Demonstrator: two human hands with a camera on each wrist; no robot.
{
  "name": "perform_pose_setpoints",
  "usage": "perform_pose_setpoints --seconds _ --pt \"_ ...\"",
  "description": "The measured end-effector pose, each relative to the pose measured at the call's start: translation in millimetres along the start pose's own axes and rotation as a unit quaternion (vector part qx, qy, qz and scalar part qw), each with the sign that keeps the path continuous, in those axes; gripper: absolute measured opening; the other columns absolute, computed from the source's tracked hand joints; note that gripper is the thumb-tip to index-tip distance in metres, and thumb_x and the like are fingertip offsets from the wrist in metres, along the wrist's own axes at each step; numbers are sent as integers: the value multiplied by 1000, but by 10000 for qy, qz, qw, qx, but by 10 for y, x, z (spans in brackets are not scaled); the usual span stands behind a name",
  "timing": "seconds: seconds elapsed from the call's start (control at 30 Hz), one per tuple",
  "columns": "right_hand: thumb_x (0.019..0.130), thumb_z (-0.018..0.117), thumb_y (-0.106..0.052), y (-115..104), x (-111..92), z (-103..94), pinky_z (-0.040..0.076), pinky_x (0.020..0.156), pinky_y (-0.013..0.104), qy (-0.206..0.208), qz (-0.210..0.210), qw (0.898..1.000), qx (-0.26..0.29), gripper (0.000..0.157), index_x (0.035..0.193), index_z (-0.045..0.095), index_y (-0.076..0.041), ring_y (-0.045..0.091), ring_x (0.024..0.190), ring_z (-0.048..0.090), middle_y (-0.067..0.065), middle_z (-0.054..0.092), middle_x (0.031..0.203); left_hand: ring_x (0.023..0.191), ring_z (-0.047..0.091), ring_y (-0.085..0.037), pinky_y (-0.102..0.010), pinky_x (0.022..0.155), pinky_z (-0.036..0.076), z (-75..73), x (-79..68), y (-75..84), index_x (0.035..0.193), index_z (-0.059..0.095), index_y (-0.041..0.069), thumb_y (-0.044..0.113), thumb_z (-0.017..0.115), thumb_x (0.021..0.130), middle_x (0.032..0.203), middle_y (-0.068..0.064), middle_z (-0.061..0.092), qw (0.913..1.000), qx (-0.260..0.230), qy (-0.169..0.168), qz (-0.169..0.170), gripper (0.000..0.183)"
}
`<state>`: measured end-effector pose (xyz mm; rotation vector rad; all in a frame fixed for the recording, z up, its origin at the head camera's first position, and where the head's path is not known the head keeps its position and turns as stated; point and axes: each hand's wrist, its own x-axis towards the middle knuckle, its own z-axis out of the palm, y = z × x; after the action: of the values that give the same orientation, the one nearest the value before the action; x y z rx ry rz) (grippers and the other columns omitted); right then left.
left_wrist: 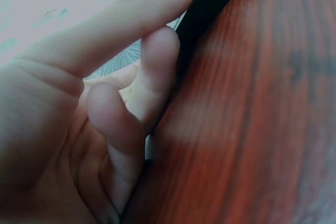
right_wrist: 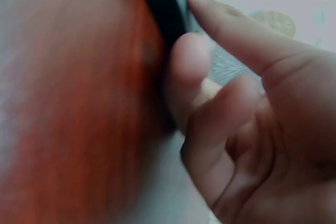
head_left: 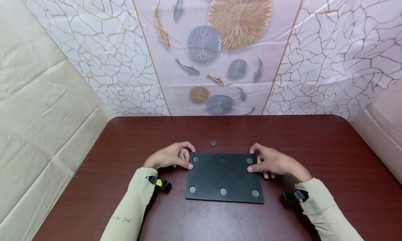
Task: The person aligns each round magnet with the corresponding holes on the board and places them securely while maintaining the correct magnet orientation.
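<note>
A thin black rectangular board (head_left: 226,174) is in front of me, with round recesses in two rows. Grey discs show in several of them; the far middle recess (head_left: 222,160) looks dark. My left hand (head_left: 169,156) pinches the board's far left corner, thumb on top. At the far right corner, my right hand (head_left: 276,160) grips it the same way. Both wrist views show the board's dark edge (left_wrist: 202,17) against the thumb and curled fingers; its underside is hidden. Just beyond the far edge, a small dark grey disc (head_left: 213,143) lies on the table.
The dark red wooden table (head_left: 125,136) extends around the board on all sides. Behind it hangs a patterned curtain (head_left: 220,77) with fish and round leaf shapes. Pale cloth (head_left: 47,105) hangs at the left. A black wrist camera (head_left: 165,187) sits below the left wrist.
</note>
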<state>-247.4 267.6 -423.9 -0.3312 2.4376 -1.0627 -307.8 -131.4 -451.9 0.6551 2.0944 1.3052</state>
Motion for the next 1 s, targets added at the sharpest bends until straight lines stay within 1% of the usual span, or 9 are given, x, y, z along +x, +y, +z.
perform_pose_setpoints --seconds 0.13,0.23,0.4,0.53,0.7,0.83,0.93,1.0 --pt "93 84 -27 93 21 -22 49 45 34 26 -261 9993 264 56 129 46 -5 24 48 59 9 60 67 64 53 -14 -25 58 42 -10 -5 21 130 56 6 7 86 86 80 -3 65 10000 -16 63 -7 53" --pt "94 82 -24 154 31 -28 47 43 31 -28 -452 9977 505 55 129 45 -3 23 48 58 10 60 66 63 53 -14 -25 58 41 -13 -7 27 130 56 6 8 86 86 80 -3 65 10000 -3 64 -45 53" --pt "95 81 -19 227 29 -7 44 40 27 -102 -574 9941 918 55 129 43 0 19 47 58 10 59 65 61 51 -13 -26 55 40 -4 6 11 130 56 6 11 86 87 81 -2 65 10000 66 33 -30 52" --pt "95 80 -16 265 34 19 42 39 25 -123 -690 9906 1172 54 129 42 2 16 47 58 9 58 65 62 53 -14 -26 55 41 3 -8 21 128 58 7 14 85 89 81 -2 66 9997 195 120 -25 47" --pt "95 80 -13 293 46 26 41 39 24 -131 -788 9886 1276 53 129 43 3 16 47 59 10 59 66 66 62 -16 -27 55 47 28 -21 73 124 62 9 18 76 97 79 -4 69 9989 331 301 -112 32" --pt "95 80 -13 301 52 24 42 39 24 -156 -813 9885 1264 53 129 43 3 16 47 59 11 59 66 65 65 -16 -28 54 49 63 -7 120 120 64 8 19 70 103 80 -5 70 9978 489 410 -161 21" --pt "96 80 -14 307 54 20 42 40 24 -157 -808 9886 1262 53 130 43 4 16 47 60 11 59 66 65 65 -16 -28 55 50 84 6 175 118 65 8 18 68 104 80 -5 70 9955 759 522 -218 18" --pt "96 79 -13 312 55 18 42 40 24 -146 -811 9884 1275 53 129 43 4 16 47 60 11 59 66 64 64 -17 -29 55 50 93 15 217 117 66 9 18 67 105 80 -5 69 9924 1027 627 -261 15"
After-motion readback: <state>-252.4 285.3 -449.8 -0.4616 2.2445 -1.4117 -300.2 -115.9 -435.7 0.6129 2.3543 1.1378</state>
